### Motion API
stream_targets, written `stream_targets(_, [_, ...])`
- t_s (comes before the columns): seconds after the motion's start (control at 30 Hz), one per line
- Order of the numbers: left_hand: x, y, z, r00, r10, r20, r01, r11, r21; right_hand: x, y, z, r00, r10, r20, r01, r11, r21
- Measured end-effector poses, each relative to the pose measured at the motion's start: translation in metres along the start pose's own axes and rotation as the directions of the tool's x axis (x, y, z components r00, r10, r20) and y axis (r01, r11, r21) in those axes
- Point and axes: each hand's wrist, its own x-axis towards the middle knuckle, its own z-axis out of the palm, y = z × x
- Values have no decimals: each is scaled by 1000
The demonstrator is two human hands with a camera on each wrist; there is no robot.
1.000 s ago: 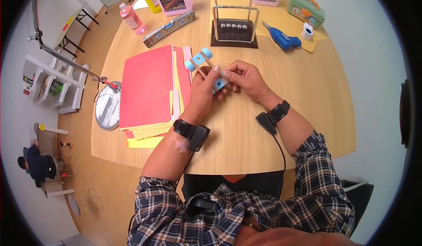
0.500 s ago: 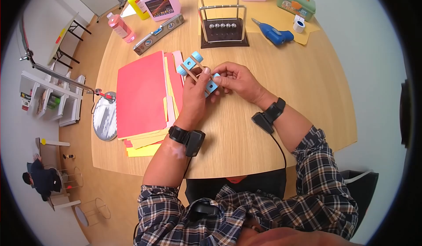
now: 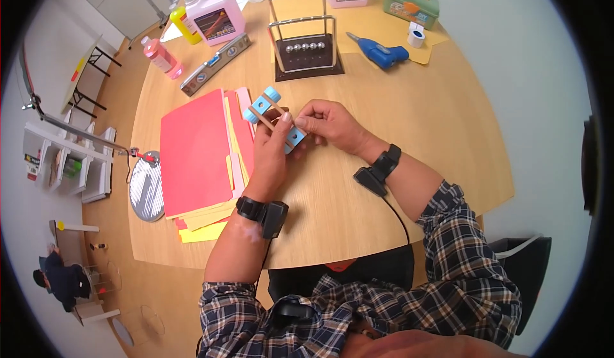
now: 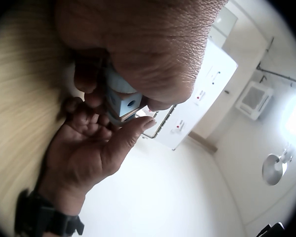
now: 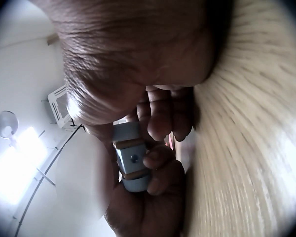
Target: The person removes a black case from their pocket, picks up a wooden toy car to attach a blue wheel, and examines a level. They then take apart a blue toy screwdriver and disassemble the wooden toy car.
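Note:
A small frame of light-blue blocks (image 3: 262, 104) with holes and rounded ends, joined by two brown strips, is between the two hands. My left hand (image 3: 270, 159) grips it, the thumb lying along the top between the strips. From the right, my right hand (image 3: 336, 127) pinches the frame's near end, its thumb and fingertips covering the rounded corner. In the left wrist view, a blue block (image 4: 126, 102) shows between both hands, with the right thumb at its edge. The right wrist view shows a blue end (image 5: 132, 159) with brown bands, left fingers curled beside it.
Left of the hands lies a stack of red and yellow folders (image 3: 195, 153). Behind stand a Newton's cradle (image 3: 308, 60), a spirit level (image 3: 214, 65), bottles (image 3: 162, 57) and a pink jug (image 3: 217, 22). Further right are a blue glue gun (image 3: 382, 53), a tape roll (image 3: 416, 37) and a green toolbox (image 3: 411, 6).
The head view has turned, so the tabletop objects sit further left and lower. Both hands keep hold of the frame; the right fingertips now cover the blue rounded corner that showed half a second ago.

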Motion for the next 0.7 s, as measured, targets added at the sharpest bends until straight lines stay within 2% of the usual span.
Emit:
stream_targets(0.1, [6,-3,-9,1000,10,14,-10,1000,4,1,2,1,1000,-14,-6,14,1000,17])
stream_targets(0.17, [5,1,-12,996,88,13,-89,996,19,1,3,0,1000,-23,6,22,999,25])
stream_targets(0.23, [5,4,-15,997,80,-8,-80,997,19,1,3,2,999,-48,-20,50,993,105])
stream_targets(0.37, [8,4,-23,996,87,6,-87,992,92,-1,0,5,996,-87,-2,87,989,124])
stream_targets(0.43, [11,0,-26,993,119,10,-119,988,98,-2,-1,6,995,-90,-42,95,985,142])
stream_targets(0.47, [15,-4,-25,985,175,14,-175,982,72,-1,0,5,995,-90,-40,95,985,141])
stream_targets(0.57, [13,-3,-18,978,209,-14,-209,978,11,1,7,1,995,-96,-17,97,991,96])
stream_targets(0.7, [10,3,-17,984,173,50,-175,984,40,0,5,3,992,-123,29,121,990,71])
